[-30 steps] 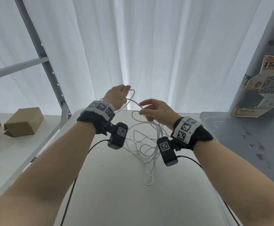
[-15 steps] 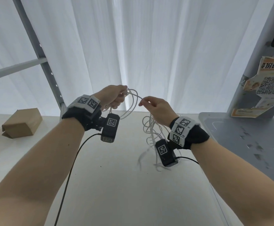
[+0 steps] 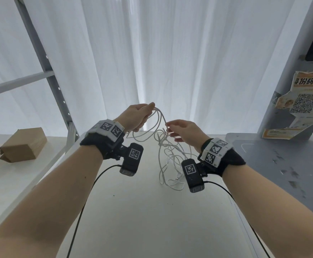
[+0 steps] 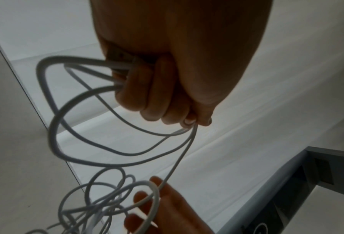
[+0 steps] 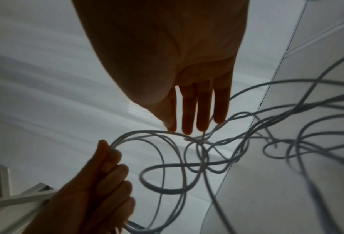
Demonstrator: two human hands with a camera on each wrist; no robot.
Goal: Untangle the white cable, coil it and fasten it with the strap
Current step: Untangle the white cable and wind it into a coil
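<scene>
My left hand (image 3: 138, 116) is raised above the table and grips several loops of the white cable (image 3: 159, 157) in its curled fingers (image 4: 163, 88). One strand runs from that fist down to my right hand (image 3: 182, 131), where thumb and forefinger pinch it while the other fingers (image 5: 203, 107) stay straight. Under the right hand the remaining cable (image 5: 159, 189) hangs as a loose tangle, with its lowest loops on the white table (image 3: 142, 220). The gathered loops (image 4: 53, 142) sag below the left fist. I cannot make out a strap.
A white curtain hangs behind the table. At the left stand a grey metal shelf post (image 3: 45, 71) and a cardboard box (image 3: 23, 144). On the right lies a grey surface (image 3: 282, 164) and a torn QR-code poster (image 3: 300, 105). Black wrist-camera leads trail below my arms.
My left hand has gathered a further loop of cable. The hanging tangle swung up off the table and has dropped back under my right hand, which still pinches a strand.
</scene>
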